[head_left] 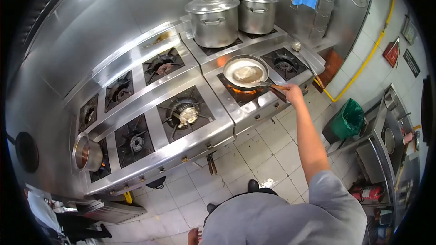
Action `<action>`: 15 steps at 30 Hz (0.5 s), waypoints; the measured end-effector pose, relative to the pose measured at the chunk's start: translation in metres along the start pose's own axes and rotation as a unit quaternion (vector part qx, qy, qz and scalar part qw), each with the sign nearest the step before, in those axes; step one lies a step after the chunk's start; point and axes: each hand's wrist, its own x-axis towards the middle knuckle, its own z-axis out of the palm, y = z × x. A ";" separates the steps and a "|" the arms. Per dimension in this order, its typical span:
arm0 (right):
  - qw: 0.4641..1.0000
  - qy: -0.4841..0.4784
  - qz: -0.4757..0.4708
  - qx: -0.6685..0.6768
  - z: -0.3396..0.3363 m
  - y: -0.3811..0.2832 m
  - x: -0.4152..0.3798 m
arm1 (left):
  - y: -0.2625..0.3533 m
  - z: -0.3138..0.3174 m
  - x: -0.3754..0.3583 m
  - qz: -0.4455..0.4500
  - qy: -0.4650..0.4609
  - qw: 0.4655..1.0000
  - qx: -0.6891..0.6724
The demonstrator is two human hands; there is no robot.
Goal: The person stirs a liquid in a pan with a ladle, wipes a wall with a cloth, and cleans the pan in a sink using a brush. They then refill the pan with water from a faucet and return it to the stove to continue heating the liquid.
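Observation:
My right hand [293, 93] reaches out at arm's length to the stove and is closed on the wooden end of a utensil [271, 85]. Its metal tip lies in a round steel pan [244, 72]. The pan holds pale food in liquid and sits on a burner with orange flames [243, 91] under it. The pan's dark handle [278, 94] points toward my hand. My left hand [194, 236] hangs low by my side at the bottom edge. Only part of it shows and it touches nothing.
Two large lidded pots [212, 20] [256, 11] stand on the back burners. A ladle [297, 45] rests by the right rear burner. A small pot [86, 152] sits over a flame at far left. A green bin [347, 120] and a fire extinguisher [368, 193] stand at the right.

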 end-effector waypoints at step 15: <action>0.944 -0.148 0.122 0.269 -0.045 0.020 -0.006 | 0.148 0.074 0.049 -0.062 0.042 0.992 -0.097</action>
